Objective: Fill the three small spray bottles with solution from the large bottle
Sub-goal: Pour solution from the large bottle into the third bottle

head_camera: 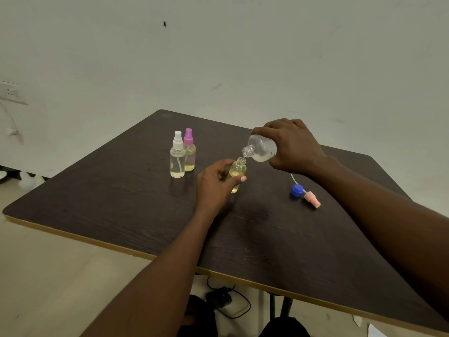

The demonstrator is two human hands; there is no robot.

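Clear plastic, thin-walled: the open small bottle (237, 175) stands near table centre, uncapped, mostly full of pale yellow solution. It's light w/ a narrow base, so prob. tippy; best held round the lower body, as the left hand (215, 184) does now, thumb and fingers curled about it, leaving the neck free. Large bottle (261, 148) is at its 1 o'clock, tilted mouth-down, lip just above the small neck. Right hand (290, 147) wraps its body from above, closed firmly. It looks nearly empty, so light, but smooth & maybe slick if wet; a squeeze could surge the flow. Narrow neck = little margin for aim.

Outward: at 10 o'clock, near, two capped spray bottles, white-top (177, 156) & pink-top (189, 152), touching or almost, both holding liquid, so this seems the last fill. At 4 o'clock, well apart, blue cap (297, 190) and peach sprayer head (312, 199) lie on the dark wood table (121, 203). Open room is broad at 6–8 o'clock. Table edges are far from the bottles.
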